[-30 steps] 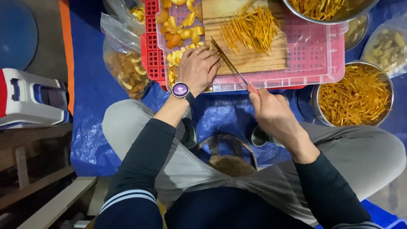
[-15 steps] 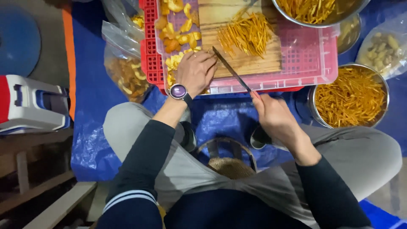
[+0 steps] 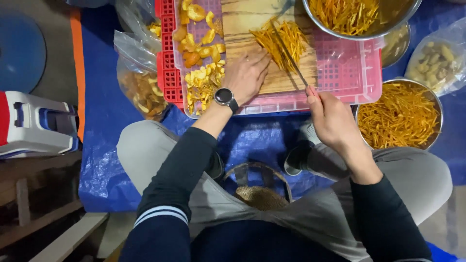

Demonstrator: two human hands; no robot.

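1. My right hand point(image 3: 335, 119) is closed around the handle of a knife point(image 3: 290, 57), and its thin blade runs up and away from me over a pile of orange strips point(image 3: 284, 41).
2. My left hand point(image 3: 246, 76) lies flat and open, holding nothing, its fingertips just beside the near edge of that pile; a dark wristwatch point(image 3: 224, 97) sits on the wrist.
3. The strips lie on a wooden cutting board point(image 3: 242, 22), and the board rests on top of a pink plastic crate point(image 3: 349, 73).
4. To the left of the board, on the crate, is a heap of yellow and orange peel pieces point(image 3: 201, 63).
5. At the far right of the crate a steel bowl point(image 3: 361, 35) holds more cut strips, and a second steel bowl point(image 3: 400, 114), also full of them, stands near my right hand.
6. Clear plastic bags point(image 3: 141, 87) with peel lie left of the crate; another bag point(image 3: 437, 58) sits at the far right.
7. Everything rests on a blue tarp point(image 3: 104, 116), with my crossed legs in grey trousers point(image 3: 145, 145) nearest me.
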